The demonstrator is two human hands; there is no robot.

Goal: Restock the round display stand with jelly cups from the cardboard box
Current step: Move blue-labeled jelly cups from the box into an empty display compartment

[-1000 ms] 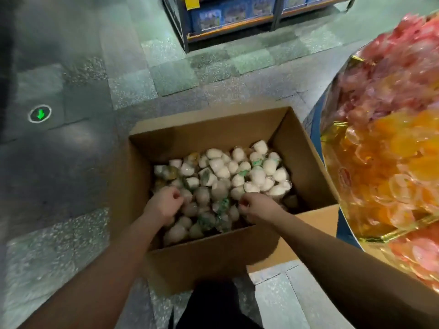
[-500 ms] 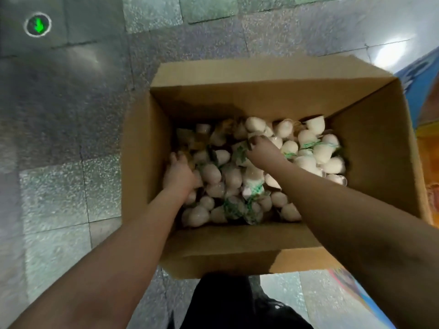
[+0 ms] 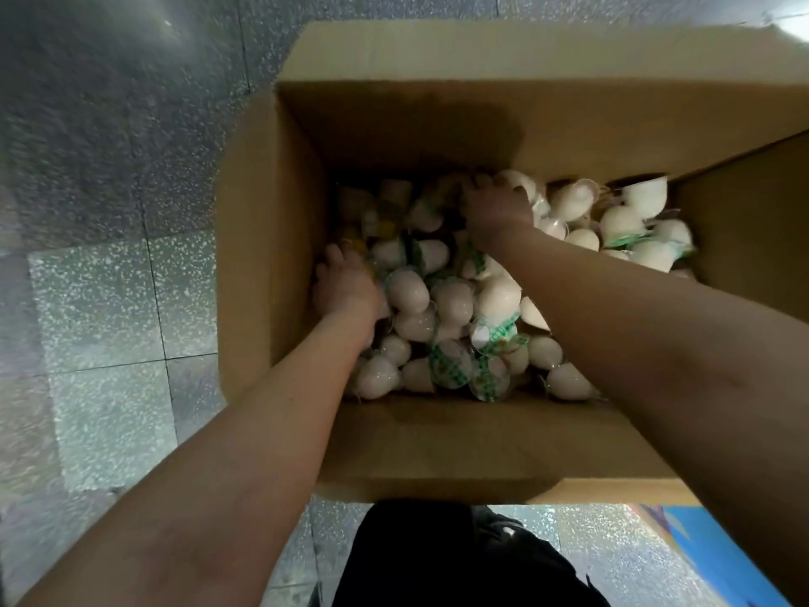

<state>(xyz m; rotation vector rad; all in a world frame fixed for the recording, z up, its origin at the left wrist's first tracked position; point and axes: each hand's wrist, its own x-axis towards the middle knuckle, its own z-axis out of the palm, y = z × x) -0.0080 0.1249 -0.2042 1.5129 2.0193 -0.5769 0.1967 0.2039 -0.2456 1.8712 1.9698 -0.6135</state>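
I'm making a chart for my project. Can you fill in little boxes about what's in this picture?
place: speckled tile floor
container: open cardboard box
contents: pile of white jelly cups, some with green-printed lids
left hand: in the pile at the box's left side, fingers dug into the cups
right hand: in the pile near the far wall, fingers curled over cups
display stand: not in view

A shop floor, it seems: speckled polished tiles (image 3: 109, 300) underfoot and an open cardboard box (image 3: 437, 444) of bulk-packed jelly cups (image 3: 455, 300) (sealed, green-printed lids).
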